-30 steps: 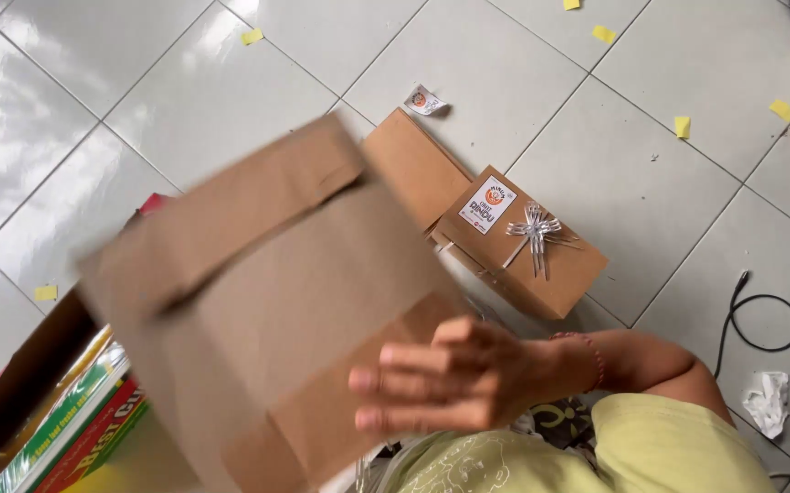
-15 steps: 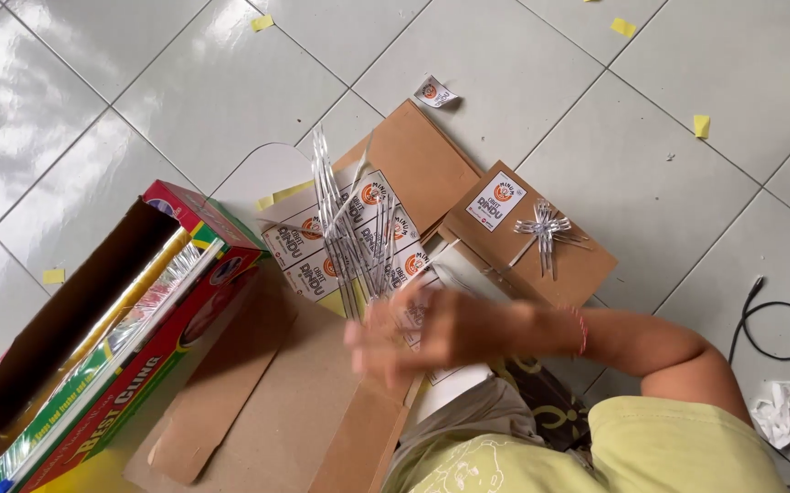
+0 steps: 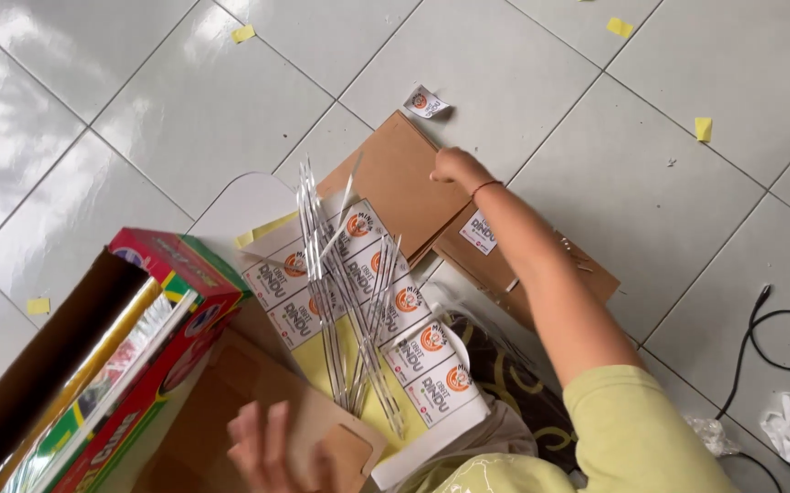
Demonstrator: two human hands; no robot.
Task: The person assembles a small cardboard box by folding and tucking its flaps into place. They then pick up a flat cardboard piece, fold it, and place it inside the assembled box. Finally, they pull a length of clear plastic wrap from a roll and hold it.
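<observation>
Now | right hand [image 3: 454, 167] touching flat brown cardboard [image 3: 395, 187] (matte) | left hand [image 3: 272, 447] low

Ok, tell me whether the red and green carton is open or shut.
Open: the red and green carton lies with its flap swung out, flat packs showing inside.

My right hand [image 3: 454, 167] reaches far out and rests on a flat brown cardboard box [image 3: 395, 183]. Near me, my left hand [image 3: 272, 447] presses a cardboard piece [image 3: 231, 411] beside the sticker sheet [image 3: 368, 319] strewn with silver ribbon strips [image 3: 326, 274].
</observation>
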